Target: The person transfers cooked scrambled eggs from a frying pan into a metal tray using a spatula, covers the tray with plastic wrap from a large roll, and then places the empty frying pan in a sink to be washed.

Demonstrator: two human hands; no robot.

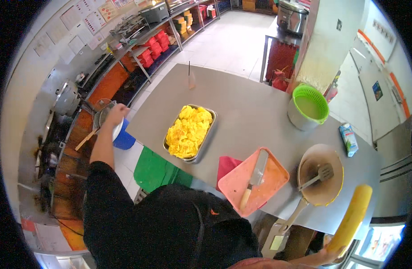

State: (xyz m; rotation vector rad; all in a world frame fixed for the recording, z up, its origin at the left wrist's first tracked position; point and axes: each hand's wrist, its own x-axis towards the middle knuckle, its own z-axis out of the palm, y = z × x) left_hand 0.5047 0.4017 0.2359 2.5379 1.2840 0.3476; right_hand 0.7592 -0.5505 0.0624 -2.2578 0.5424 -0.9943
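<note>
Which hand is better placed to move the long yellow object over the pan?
Right hand, likely: it grips the long yellow object, near the pan. The left hand is far off, by the blue bucket.

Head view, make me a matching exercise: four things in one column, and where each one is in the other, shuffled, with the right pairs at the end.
Things:
1. Knife
2. Slotted spatula
3. Fluffy yellow food
4. Long yellow item

Places:
A. Heaped in the metal pan
B. In the person's right hand
C. Lying in the orange tray
D. Resting in the frying pan

Right pairs: 1-C, 2-D, 3-A, 4-B.
</note>
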